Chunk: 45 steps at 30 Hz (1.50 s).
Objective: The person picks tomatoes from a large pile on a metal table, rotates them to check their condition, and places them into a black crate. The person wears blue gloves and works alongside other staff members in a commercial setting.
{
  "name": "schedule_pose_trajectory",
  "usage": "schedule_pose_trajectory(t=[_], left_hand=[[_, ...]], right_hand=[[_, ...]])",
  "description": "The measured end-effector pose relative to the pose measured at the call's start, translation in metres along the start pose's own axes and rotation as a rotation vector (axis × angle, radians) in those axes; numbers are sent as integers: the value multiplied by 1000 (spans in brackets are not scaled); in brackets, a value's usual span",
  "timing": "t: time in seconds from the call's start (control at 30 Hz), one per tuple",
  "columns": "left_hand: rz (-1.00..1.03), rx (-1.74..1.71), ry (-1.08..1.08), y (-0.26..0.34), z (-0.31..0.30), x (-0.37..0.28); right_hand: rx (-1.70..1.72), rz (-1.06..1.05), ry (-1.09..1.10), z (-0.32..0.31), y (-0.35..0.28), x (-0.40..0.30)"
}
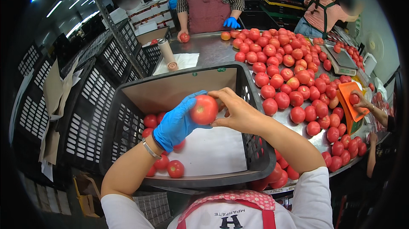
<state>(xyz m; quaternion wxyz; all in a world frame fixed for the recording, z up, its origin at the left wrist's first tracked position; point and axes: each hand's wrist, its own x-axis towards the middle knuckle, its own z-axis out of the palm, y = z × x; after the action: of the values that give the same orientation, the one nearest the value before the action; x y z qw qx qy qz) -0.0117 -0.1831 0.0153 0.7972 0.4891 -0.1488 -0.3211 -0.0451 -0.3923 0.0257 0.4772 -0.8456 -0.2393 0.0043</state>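
My left hand [179,120], in a blue glove, holds a red tomato [204,110] above a black plastic crate [191,182]. The fingertips of my bare right hand [238,111] touch the same tomato from the right side. Inside the crate, several tomatoes [175,168] lie along the left side on a white paper liner [217,152], partly hidden by my left forearm. Brown cardboard lines the crate's far wall. To the right of the crate, a large heap of tomatoes [297,98] covers much of the metal table [211,42].
Stacked black crates [89,117] stand at left beside a metal post [111,24]. A flask [166,50] rests on white paper. Across the table, a person in an apron [207,5] touches a tomato. At right are scales [340,58], an orange tray [351,101] and a co-worker's hand holding a tomato.
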Motion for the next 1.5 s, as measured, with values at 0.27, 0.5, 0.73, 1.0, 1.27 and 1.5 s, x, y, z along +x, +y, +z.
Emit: schedule_pose_trajectory(t=[0.27, 0.5, 0.73, 1.0, 1.27, 1.5], left_hand=[[-32, 26, -50, 5, 2, 2], [-196, 90, -87, 2, -6, 1], [-348, 92, -65, -3, -4, 6], [-286, 263, -80, -12, 2, -1], [-549, 1943, -152, -58, -140, 1], [-570, 1732, 39, -73, -145, -11]], right_hand=[[377, 78, 2, -6, 15, -1], [728, 279, -45, -11, 17, 6], [789, 352, -92, -14, 10, 1], [838, 62, 342, -29, 10, -12], [1541, 45, 1249, -103, 200, -97], [1554, 295, 1209, -139, 262, -173]])
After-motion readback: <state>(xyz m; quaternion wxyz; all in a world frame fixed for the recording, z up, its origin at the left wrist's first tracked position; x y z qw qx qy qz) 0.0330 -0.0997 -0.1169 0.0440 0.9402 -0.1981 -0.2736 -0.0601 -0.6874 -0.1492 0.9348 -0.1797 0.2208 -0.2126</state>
